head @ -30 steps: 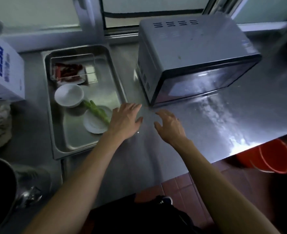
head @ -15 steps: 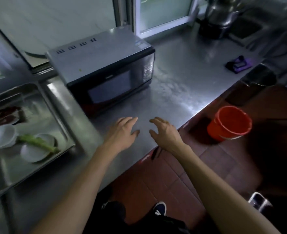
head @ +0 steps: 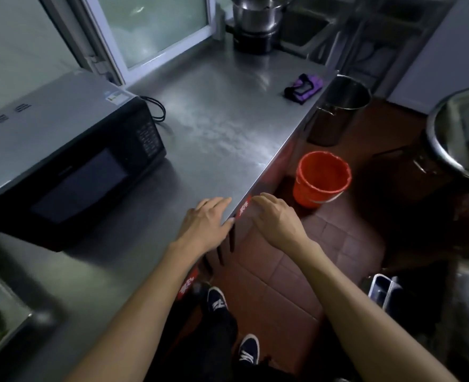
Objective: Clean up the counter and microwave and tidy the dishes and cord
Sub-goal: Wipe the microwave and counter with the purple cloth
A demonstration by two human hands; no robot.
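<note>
The steel bench (head: 227, 128) carries the microwave (head: 62, 161) on its left part, its black cord (head: 156, 108) looped just behind the right corner. A purple cloth (head: 304, 88) lies far right. Left hand (head: 205, 224) and right hand (head: 277, 219) hover at the bench's front edge, each grip released, holding nothing.

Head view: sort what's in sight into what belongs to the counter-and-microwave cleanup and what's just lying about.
Belongs to the job:
- steel counter
- microwave
- black cord coiled beside the microwave
- purple cloth on the counter's far end
- tray at the lower left edge

Just lying about:
- red bucket on the floor
- steel bin beyond the counter's end
- pot at the back
</note>
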